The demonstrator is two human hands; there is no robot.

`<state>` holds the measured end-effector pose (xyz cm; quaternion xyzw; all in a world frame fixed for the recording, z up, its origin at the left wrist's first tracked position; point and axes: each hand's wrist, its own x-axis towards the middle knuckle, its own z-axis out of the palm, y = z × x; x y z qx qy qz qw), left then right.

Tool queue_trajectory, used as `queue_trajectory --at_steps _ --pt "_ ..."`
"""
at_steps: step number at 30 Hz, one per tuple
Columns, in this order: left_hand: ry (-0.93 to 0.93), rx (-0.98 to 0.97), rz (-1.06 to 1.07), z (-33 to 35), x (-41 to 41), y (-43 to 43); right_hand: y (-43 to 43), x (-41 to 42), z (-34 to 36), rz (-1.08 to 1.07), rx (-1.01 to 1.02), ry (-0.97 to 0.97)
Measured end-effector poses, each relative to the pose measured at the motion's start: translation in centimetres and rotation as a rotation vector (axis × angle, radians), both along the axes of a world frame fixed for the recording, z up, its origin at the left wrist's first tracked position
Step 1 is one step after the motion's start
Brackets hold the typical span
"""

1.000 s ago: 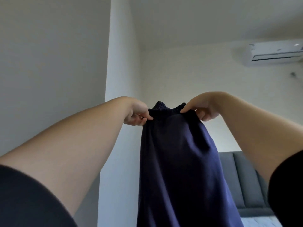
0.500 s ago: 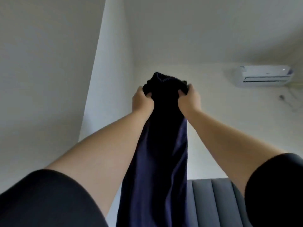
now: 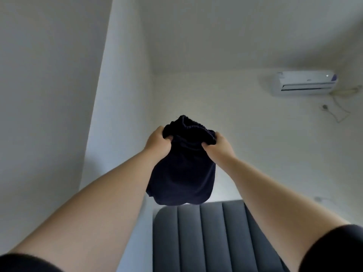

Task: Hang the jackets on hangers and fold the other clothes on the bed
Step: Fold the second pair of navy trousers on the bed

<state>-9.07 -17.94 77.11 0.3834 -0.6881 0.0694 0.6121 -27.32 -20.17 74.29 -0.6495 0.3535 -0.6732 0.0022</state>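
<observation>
The grey headboard (image 3: 206, 238) was cut off at the bottom edge. You held the dark navy garment (image 3: 182, 173) in the air just above it, so bunched and shadowed that its kind was hard to tell. An air conditioner (image 3: 305, 82) sat high on the wall. Your left hand (image 3: 158, 143) and right hand (image 3: 218, 147) each gripped one side of its gathered top, fingers curled into the cloth.

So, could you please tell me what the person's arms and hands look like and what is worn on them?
Both arms are bare up to short black sleeves, the left sleeve and the right sleeve, plain with no markings showing. The left hand and right hand wear no gloves; no watch, bracelet or ring is visible from this side.
</observation>
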Motion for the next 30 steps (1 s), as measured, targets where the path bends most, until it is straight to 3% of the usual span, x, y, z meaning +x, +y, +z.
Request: queue_trajectory --at_steps 4,9,14,17,20,23,26,28,30 --pt "-0.009 0.304 -0.004 -15.9 1.2 -2.8 -1.8 -0.1 -14.6 0.026 0.292 0.097" --pt "-0.002 0.686 -0.040 -36.3 2.0 -0.6 1.1 -0.1 -33.6 0.075 0.656 0.150" --pt "0.052 0.928 -0.078 -52.5 1.3 5.3 7.1 -1.1 -48.7 0.161 0.897 0.178" --pt "-0.009 1.011 -0.076 -59.4 1.1 9.2 10.6 -2.1 -55.7 0.173 1.000 0.248" --pt "-0.267 1.018 0.004 -64.2 1.2 12.5 14.1 -3.0 -61.9 0.114 1.018 0.462" --pt "-0.850 0.818 0.217 -66.9 0.9 14.5 16.6 -3.7 -66.9 0.047 1.008 0.695" --pt "-1.292 0.588 0.225 -69.1 0.2 14.9 18.0 -4.1 -69.7 -0.052 0.872 0.873" --pt "-1.368 0.580 0.093 -70.0 -0.1 14.9 18.5 -4.8 -70.3 -0.020 0.780 0.784" --pt "-1.221 0.774 -0.059 -70.1 -0.2 15.1 18.8 -5.7 -70.1 0.045 0.808 0.734"
